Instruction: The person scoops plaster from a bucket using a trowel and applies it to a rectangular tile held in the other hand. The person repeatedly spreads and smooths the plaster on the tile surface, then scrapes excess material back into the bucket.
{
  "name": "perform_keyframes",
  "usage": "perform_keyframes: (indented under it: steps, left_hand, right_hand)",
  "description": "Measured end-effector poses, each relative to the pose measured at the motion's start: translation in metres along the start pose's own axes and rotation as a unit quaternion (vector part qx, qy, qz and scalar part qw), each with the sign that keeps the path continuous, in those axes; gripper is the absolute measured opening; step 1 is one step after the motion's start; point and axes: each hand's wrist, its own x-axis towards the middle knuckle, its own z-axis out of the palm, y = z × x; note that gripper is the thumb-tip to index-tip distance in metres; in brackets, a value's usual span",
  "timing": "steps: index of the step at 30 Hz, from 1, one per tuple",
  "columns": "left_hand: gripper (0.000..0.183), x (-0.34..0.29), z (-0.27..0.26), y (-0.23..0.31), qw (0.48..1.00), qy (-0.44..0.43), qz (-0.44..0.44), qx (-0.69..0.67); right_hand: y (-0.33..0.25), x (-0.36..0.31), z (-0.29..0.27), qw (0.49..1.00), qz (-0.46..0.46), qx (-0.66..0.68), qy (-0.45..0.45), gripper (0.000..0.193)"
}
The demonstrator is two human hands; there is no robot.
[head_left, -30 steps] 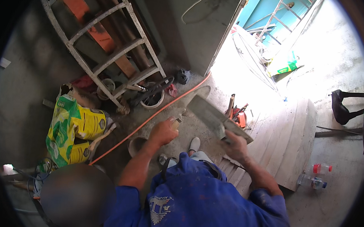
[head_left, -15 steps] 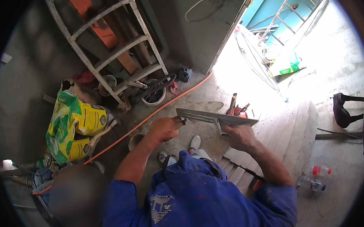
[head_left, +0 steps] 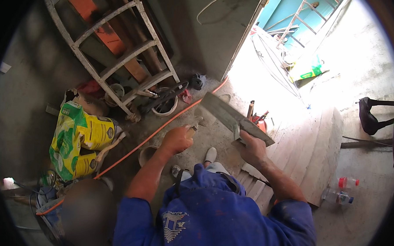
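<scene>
Head view is filled most widely by the grey floor (head_left: pixel 227 156). At 10 o'clock a ladder (head_left: pixel 115 66) stands aslant, with an orange plank (head_left: pixel 105 36) behind its rungs. At 12 o'clock there is a dark grey panel (head_left: pixel 209 40). Between 3 and 4 o'clock lie the grey boards (head_left: pixel 308 150), side by side. Between 8 and 9 o'clock sits a group of yellow and green sacks (head_left: pixel 66 139). An orange hose (head_left: pixel 161 128) crosses the floor from 1 o'clock down to 8 o'clock.

Near the centre, a little toward 3 o'clock, is the trowel (head_left: pixel 230 115), a flat rectangular blade, its far end pointing to 10 o'clock from the right hand (head_left: pixel 251 148). The fingers of this hand are wrapped around its grip, which they mostly hide. At 10 o'clock, under the ladder's foot, a pale bucket (head_left: pixel 173 111) contains dark things. Two clear bottles (head_left: pixel 338 197) lie at 4 o'clock. Smallest is a tool (head_left: pixel 189 133) with a pale handle, just left of the centre; the left hand (head_left: pixel 175 140) clenches it, apart from the trowel. Its working end is too unclear for me to tell its kind.
</scene>
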Motion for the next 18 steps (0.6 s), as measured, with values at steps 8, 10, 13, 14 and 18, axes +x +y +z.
perform_keyframes:
  steps: [8, 10, 13, 14, 18]
  left_hand:
    - [0.059, 0.000, 0.016, -0.013, 0.953, -0.027, -0.133, -0.271]
    - [0.059, -0.004, 0.018, -0.007, 0.928, -0.022, -0.147, -0.342]
    - [0.059, -0.006, 0.022, -0.008, 0.910, -0.011, -0.126, -0.394]
    - [0.059, -0.006, 0.024, -0.010, 0.905, -0.001, -0.128, -0.406]
    - [0.040, -0.009, 0.027, -0.019, 0.843, 0.020, -0.200, -0.498]
  right_hand:
    - [-0.006, -0.048, 0.043, 0.993, 0.064, 0.073, -0.070, 0.037]
    - [-0.001, -0.044, 0.049, 0.986, 0.092, 0.136, 0.001, 0.037]
    - [0.000, -0.048, 0.051, 0.981, 0.106, 0.157, 0.032, 0.040]
    - [0.002, -0.050, 0.053, 0.983, 0.095, 0.152, 0.040, 0.040]
    - [0.001, -0.043, 0.054, 0.951, 0.120, 0.270, 0.087, 0.039]
